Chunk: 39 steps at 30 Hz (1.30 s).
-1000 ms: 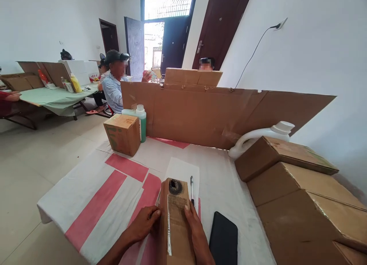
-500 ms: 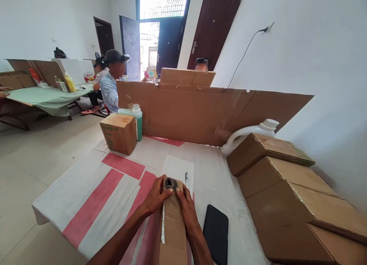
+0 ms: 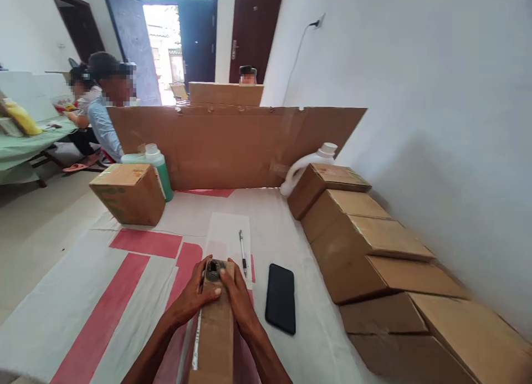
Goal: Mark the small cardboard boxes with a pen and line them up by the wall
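My left hand (image 3: 195,293) and right hand (image 3: 238,298) are partly closed around the far end of a long, narrow cardboard box (image 3: 215,328), one on each side. The box lies between them, its near end extending back toward me. My left thumb rests on the upper face; my right thumb presses beside the dark-ringed hole (image 3: 214,269). I cannot tell whether the underside touches the cloth-covered counter (image 3: 316,323).

Just beyond my right hand, a pen (image 3: 243,254) lies on a sheet of paper (image 3: 218,229). A black phone (image 3: 280,299) lies near, to the right of the same hand. Farther right stands a row of brown cartons (image 3: 324,234), with a white jug (image 3: 297,172) behind its far end. Well ahead and left of my left hand, a small carton (image 3: 133,198) stands beside a green bottle (image 3: 163,176). A cardboard panel (image 3: 224,148) stands beyond both hands.
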{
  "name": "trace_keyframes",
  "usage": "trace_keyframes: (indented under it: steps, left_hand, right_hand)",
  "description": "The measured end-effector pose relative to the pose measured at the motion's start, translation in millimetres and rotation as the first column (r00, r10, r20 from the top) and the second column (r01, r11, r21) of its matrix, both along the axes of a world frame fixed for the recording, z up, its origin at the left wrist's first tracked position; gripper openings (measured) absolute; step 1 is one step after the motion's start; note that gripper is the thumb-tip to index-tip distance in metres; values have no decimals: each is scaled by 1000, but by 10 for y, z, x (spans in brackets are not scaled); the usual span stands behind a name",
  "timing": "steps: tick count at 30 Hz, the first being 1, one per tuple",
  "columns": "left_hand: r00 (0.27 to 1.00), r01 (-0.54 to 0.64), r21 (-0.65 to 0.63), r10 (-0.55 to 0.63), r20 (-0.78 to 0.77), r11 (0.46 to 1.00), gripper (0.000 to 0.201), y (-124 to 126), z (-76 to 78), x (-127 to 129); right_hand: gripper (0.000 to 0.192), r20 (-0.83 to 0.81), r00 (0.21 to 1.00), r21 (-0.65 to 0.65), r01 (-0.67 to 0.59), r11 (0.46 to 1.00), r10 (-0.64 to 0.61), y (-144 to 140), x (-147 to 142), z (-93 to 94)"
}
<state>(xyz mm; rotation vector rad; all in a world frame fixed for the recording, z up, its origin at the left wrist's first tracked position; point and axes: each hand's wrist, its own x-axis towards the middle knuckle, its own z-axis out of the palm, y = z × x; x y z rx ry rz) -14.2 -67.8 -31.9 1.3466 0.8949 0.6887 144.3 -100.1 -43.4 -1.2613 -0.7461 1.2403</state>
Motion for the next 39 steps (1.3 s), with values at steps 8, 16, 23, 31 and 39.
trace_keyframes:
  steps: [8, 16, 23, 31, 39]
  left_hand:
    - [991, -95, 108, 105, -82, 990, 77, -4, -9, 9]
    - [998, -59, 0, 59, 1, 998, 77, -11, 76, 165]
    - [989, -39, -49, 45, 138, 998, 82, -39, -118, 183]
    - [986, -35, -61, 44, 159, 998, 83, -23, -203, 152]
    - [981, -96, -29, 100, 164, 995, 70, -48, -96, 207]
  right_hand:
    - [66, 301, 943, -5, 148, 989, -140, -247, 267, 170]
    - [30, 831, 556, -161, 198, 967, 25, -114, 890, 10]
    - [16, 797, 575, -289, 92, 953, 186, 645, 736, -55]
    - [36, 510, 856, -21, 108, 994, -82, 324, 864, 317]
    - [29, 104, 993, 138, -67, 988, 53, 71, 204, 625]
